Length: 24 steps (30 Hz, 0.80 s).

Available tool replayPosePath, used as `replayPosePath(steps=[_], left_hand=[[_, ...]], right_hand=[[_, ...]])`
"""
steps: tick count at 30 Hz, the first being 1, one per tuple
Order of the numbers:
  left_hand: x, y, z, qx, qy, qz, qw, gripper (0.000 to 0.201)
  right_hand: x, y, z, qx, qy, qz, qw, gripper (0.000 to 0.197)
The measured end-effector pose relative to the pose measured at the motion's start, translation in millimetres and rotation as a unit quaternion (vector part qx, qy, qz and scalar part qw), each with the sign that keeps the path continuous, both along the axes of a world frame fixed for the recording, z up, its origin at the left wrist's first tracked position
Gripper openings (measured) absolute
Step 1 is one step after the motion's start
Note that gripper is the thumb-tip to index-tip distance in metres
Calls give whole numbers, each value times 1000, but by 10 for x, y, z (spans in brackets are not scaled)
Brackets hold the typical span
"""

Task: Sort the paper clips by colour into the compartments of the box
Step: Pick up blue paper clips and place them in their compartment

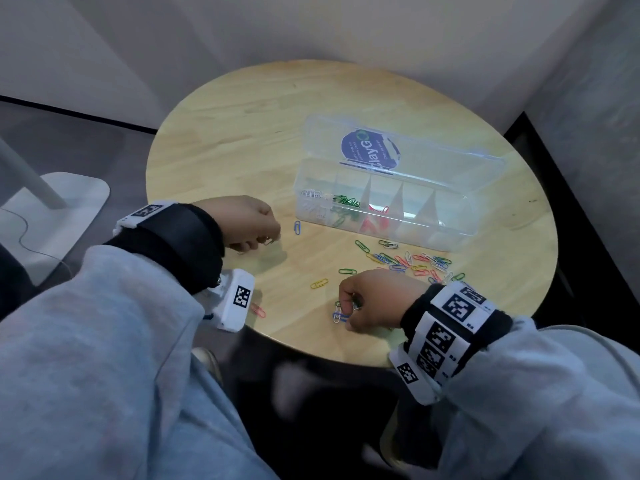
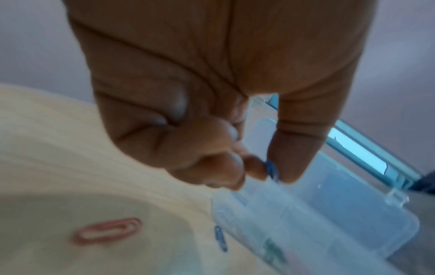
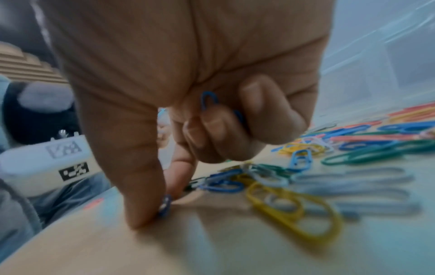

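A clear compartment box (image 1: 453, 239) stands open on the round table, its lid (image 1: 440, 161) tipped back. From its left end the compartments hold white clips (image 1: 313, 195), green clips (image 1: 346, 201) and red clips (image 1: 375, 220). My left hand (image 1: 267, 241) hovers left of the box and pinches a blue clip (image 2: 271, 170) between thumb and finger. At the near edge my right hand (image 1: 346, 311) pinches a blue clip (image 3: 164, 205) against the tabletop. More blue clips (image 3: 209, 100) sit tucked in its curled fingers.
A mixed pile of clips (image 1: 415, 263) lies in front of the box. Singles lie around: blue (image 1: 297, 227), green (image 1: 347, 271), yellow (image 1: 319, 283), red (image 1: 258, 310). The wooden table (image 1: 242, 140) ends just before my lap; walls stand close behind.
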State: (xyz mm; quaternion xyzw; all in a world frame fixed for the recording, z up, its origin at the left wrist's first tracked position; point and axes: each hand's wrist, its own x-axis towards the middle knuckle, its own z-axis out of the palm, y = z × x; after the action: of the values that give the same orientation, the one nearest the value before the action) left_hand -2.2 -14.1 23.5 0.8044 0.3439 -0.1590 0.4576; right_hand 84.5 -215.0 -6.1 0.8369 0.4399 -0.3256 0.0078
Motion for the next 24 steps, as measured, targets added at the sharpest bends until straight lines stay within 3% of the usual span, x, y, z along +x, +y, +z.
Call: replayPosePath(steps=[2,5,10,12,15,18,24], left_hand=[[18,-8,30,-75,-47,59,994,24],[23,1,55,-119,-86,122,982,24],[45,43,52,-157,-144,206,955,28],[57,33,48,-166,-144,218,951,24],[74,24,37,-157,-106,209,959,19],[97,23,17,-130,-50,176,974,15],[167,9,-27,18,29,93,995,27]], right_hand=[[-1,14,-11,-3,-4,21,1000,8],[25,12,42,0,16,17,1000,6],[268,-48,182,50,131,-87,986,12],[351,-91,205,94,236,-175,951,20],[466,-155,213,156,340,-273,886,28],[541,-188,212,184,362,-295,865,30],[634,-195,269,237,420,-326,813,30]])
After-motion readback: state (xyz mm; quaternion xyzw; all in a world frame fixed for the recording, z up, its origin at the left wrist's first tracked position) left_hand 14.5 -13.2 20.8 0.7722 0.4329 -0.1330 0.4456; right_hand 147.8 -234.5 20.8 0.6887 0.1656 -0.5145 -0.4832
